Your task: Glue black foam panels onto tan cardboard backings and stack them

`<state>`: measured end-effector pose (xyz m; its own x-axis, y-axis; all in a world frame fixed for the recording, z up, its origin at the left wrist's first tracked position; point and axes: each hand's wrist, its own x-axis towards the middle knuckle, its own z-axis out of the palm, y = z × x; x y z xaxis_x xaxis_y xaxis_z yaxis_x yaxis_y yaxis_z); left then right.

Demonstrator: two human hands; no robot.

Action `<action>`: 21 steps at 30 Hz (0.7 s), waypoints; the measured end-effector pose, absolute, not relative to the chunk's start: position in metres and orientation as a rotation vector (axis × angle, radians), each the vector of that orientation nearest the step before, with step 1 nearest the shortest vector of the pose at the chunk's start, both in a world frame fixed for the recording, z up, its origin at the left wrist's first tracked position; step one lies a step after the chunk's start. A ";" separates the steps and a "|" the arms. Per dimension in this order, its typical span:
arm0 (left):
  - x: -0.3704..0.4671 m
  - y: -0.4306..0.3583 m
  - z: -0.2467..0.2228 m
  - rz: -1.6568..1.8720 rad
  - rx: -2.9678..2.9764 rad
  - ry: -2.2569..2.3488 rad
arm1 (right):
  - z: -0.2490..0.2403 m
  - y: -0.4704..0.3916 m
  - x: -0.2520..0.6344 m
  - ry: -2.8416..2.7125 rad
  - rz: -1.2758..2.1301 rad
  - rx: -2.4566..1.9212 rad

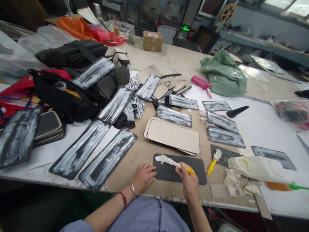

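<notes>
The jug (260,168) lies on its side near the desk's (181,58) right front edge, with pale, crusted stuff about its mouth. The green bag (225,75) slumps towards the far right, its contents hidden; the clear bag (293,111) at the right edge has dark and reddish things inside. The box (152,41) near the far edge is closed.

Brown paper (120,175) covers the front middle of the desk; white sheets (260,129) cover much of the right. Behind, a green sign (185,28) glows, and a yellow reel (228,13) sits high on the right.

I count twelve white-streaked panels (109,158), two brushes and one bare black panel (180,175), which lies at the middle of the front edge. My right hand (188,178) has its fingers closed on one brush (170,162), bristles over that panel; the other brush (214,161) lies to its right. My left hand (143,178) holds nothing, fingers loosely extended at the panel's left edge.
</notes>
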<state>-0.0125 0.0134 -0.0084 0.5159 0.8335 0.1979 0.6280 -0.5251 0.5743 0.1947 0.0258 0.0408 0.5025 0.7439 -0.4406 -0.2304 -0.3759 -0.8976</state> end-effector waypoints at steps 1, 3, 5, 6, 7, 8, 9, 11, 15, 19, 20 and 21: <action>-0.013 0.014 -0.008 0.644 2.322 1.199 | 0.040 0.024 0.204 -0.455 1.073 -1.664; -0.013 0.014 -0.007 0.649 2.315 1.195 | 0.040 0.020 0.225 -0.463 1.001 -1.706; -0.014 0.014 -0.007 0.653 2.321 1.181 | 0.041 0.016 0.249 -0.445 0.910 -1.742; -0.014 0.014 -0.008 0.656 2.322 1.180 | 0.041 0.014 0.262 -0.426 0.858 -1.751; -0.014 0.013 -0.009 0.658 2.322 1.184 | 0.041 0.012 0.274 -0.402 0.803 -1.757; -0.014 0.013 -0.009 0.660 2.323 1.190 | 0.041 0.010 0.286 -0.380 0.756 -1.762; -0.014 0.013 -0.010 0.663 2.328 1.194 | 0.040 0.008 0.297 -0.367 0.719 -1.770; -0.013 0.012 -0.011 0.668 2.347 1.198 | 0.040 0.005 0.317 -0.363 0.660 -1.799; -0.014 0.014 -0.009 0.662 2.383 1.176 | 0.044 -0.003 0.342 -0.390 0.563 -1.868; -0.016 0.019 0.000 0.623 2.335 1.130 | 0.060 -0.016 0.323 -0.420 0.609 -1.876; -0.017 0.021 0.002 0.619 2.311 1.116 | 0.064 -0.020 0.312 -0.433 0.660 -1.876; -0.018 0.022 0.003 0.621 2.287 1.099 | 0.067 -0.023 0.298 -0.448 0.725 -1.875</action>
